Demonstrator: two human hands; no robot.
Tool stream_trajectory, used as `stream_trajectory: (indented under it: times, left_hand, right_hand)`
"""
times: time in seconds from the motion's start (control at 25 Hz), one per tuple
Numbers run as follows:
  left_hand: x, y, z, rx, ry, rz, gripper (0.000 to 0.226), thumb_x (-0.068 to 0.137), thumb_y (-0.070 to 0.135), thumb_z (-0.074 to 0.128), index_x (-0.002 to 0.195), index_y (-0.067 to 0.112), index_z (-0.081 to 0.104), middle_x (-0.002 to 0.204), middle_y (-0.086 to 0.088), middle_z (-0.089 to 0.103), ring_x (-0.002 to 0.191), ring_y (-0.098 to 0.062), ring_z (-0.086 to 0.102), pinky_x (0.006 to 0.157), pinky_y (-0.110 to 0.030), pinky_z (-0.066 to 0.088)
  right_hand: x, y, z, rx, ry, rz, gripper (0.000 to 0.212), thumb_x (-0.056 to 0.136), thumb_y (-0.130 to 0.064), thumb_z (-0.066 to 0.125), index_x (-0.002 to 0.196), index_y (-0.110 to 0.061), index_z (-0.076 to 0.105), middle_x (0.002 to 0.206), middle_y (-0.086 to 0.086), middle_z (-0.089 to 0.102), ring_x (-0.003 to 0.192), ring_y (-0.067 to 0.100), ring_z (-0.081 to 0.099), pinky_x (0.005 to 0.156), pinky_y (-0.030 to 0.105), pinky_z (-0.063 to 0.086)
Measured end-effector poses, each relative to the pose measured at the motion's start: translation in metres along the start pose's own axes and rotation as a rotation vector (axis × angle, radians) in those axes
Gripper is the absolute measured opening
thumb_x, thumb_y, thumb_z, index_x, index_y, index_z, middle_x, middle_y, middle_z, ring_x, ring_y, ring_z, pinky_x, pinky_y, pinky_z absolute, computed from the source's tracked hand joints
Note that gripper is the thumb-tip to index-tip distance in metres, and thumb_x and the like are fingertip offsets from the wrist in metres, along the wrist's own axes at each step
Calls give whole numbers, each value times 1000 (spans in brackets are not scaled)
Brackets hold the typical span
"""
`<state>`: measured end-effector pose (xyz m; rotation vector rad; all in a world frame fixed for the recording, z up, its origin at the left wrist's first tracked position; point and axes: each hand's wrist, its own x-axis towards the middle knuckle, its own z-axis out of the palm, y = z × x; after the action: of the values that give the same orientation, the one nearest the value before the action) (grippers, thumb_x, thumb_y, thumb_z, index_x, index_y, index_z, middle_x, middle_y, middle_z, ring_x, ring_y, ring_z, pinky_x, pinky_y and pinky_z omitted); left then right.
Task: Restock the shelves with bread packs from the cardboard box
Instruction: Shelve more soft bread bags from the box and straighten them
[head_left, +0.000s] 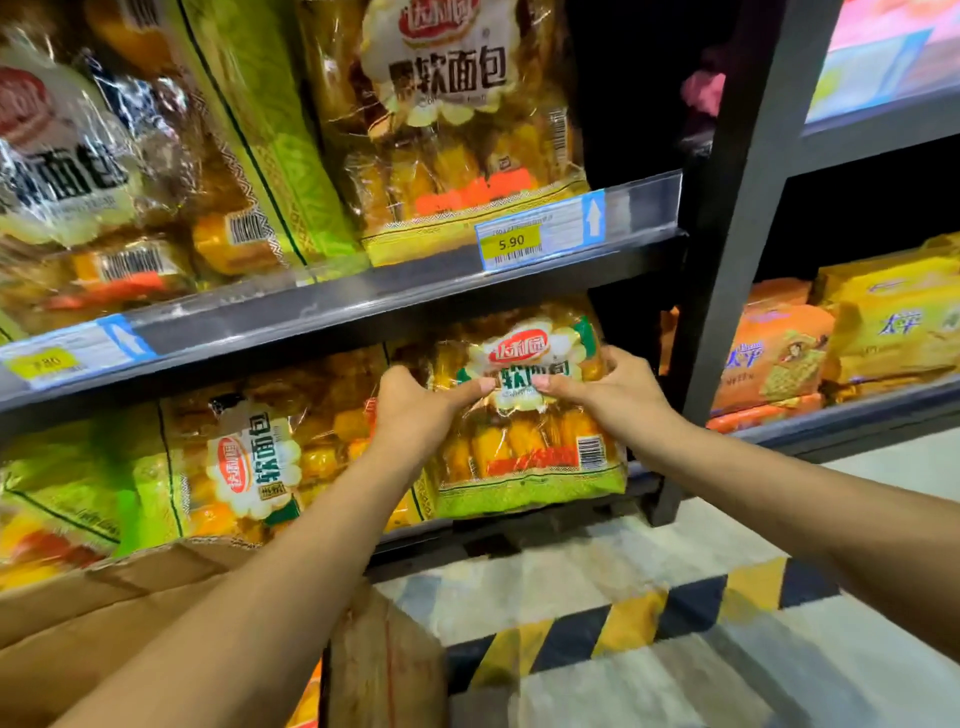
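Plastic pack (524, 447) is standing upright; you are gripping it with curled fingers (467, 388), left hand (415, 410) at nine o'clock, right hand (618, 389) at three, shelf (519, 530) lying at twelve.

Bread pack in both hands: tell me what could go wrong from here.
The bread pack stands at the front edge of the lower shelf; released now, it may tip forward.
The left hand and right hand pinch its front; squeezing could crush the rolls.
Its top sits close under the upper shelf rail and might snag.
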<state>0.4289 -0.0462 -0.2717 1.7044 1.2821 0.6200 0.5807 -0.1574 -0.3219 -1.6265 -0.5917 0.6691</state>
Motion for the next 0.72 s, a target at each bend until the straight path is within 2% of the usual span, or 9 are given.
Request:
stream_trajectory:
  times: [0.12, 0.2, 0.28, 0.36, 0.44, 0.48, 0.56, 0.64, 0.72]
  left_hand:
    - [17, -1, 11, 2, 52, 16, 51, 62, 41, 88, 75, 10, 49, 73, -3, 53, 77, -26, 58, 68, -40, 50]
    - [23, -3, 17, 5, 69, 17, 48, 62, 39, 88, 69, 9, 50, 70, -7, 55, 71, -27, 59, 68, -43, 53]
    - [25, -10, 23, 61, 51, 50, 49, 66, 36, 87, 76, 9, 48, 67, -3, 48, 67, -23, 52, 57, -37, 46]
    - [18, -17, 27, 180, -2, 122, 54, 69, 35, 85, 94, 6, 46, 67, 1, 43, 60, -14, 46, 47, -26, 37]
    - [12, -22, 29, 241, -22, 164, 64, 72, 34, 83, 111, 1, 44, 76, -4, 53, 66, -16, 53, 43, -18, 35]
    - [8, -22, 28, 263, -7, 192, 70, 72, 36, 82, 118, 1, 43, 91, -10, 58, 80, -22, 60, 50, -18, 40]
    - [-4, -27, 23, 427, 102, 344, 79, 75, 42, 78, 130, 2, 39, 119, -16, 52, 109, -32, 54, 78, -31, 49]
    - [-22, -37, 16, 707, 268, 622, 86, 79, 44, 71, 142, 1, 32, 137, -22, 42, 128, -38, 43, 103, -42, 41]
    - [-33, -45, 12, 913, 267, 926, 96, 78, 47, 67, 148, -2, 24, 154, -26, 26, 142, -42, 26, 113, -49, 27]
  right_hand:
    - [19, -3, 2, -74, 56, -52, 74, 41, -56, 88, 100, -17, 67, 92, -4, 74, 84, 13, 72, 83, 38, 58]
    - [25, -5, 1, -170, 83, -101, 63, 52, -47, 89, 99, -16, 62, 92, -8, 70, 84, 8, 66, 83, 28, 53]
    - [26, 2, -1, -276, 95, -135, 63, 57, -42, 88, 106, -15, 59, 99, -4, 68, 92, 12, 65, 85, 29, 52]
    - [21, 17, -2, -320, 64, -124, 64, 59, -38, 88, 107, -15, 54, 102, -3, 66, 99, 15, 64, 84, 29, 52]
    - [12, 27, -1, -320, 68, -91, 69, 62, -38, 87, 113, -15, 47, 109, -1, 63, 106, 19, 62, 79, 26, 49]
    - [7, 29, 0, -320, 99, -76, 77, 63, -39, 86, 122, -14, 42, 119, 3, 60, 112, 20, 59, 82, 26, 48]
    - [-12, 33, 3, -386, 204, -180, 93, 69, -43, 81, 141, -13, 28, 140, 9, 45, 128, 22, 46, 100, 35, 44]
    - [-37, 40, 5, -634, 270, -500, 92, 78, -44, 73, 146, -11, 19, 149, 15, 29, 138, 27, 30, 114, 42, 30]
    - [-44, 50, 2, -938, 276, -843, 88, 83, -48, 64, 146, -12, 15, 149, 20, 23, 140, 34, 26, 115, 44, 23]
